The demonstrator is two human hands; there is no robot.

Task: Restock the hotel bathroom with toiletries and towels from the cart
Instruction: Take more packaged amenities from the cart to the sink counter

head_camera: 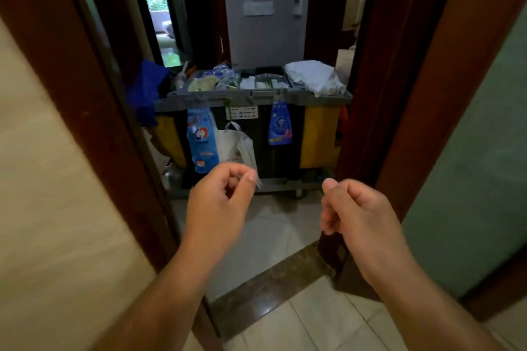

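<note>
Past the brown doorway (94, 122) stands the cart (313, 98), white towels (310, 74) piled on its top, and the left hand (219, 205) and right hand (356, 208), both curled up and empty, are in front of it, so I think nothing is picked yet.

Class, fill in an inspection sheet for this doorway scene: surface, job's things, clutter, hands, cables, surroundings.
Surface: pale floor tiles with a dark stone threshold across the doorway.
Job's things: cart outside the doorway; white towels piled on its top at the right; small items in its top tray, too blurred to name.
Clutter: a large blue pouch, a smaller blue pouch and a white plastic bag hang on the cart's front; a blue cloth at its left end.
Grippers: left hand raised, thumb against forefinger, unclear if it holds anything; right hand curled, holding nothing.
Cables: nothing seen.
Surroundings: dark wooden door frame; grey wall behind the cart.
</note>
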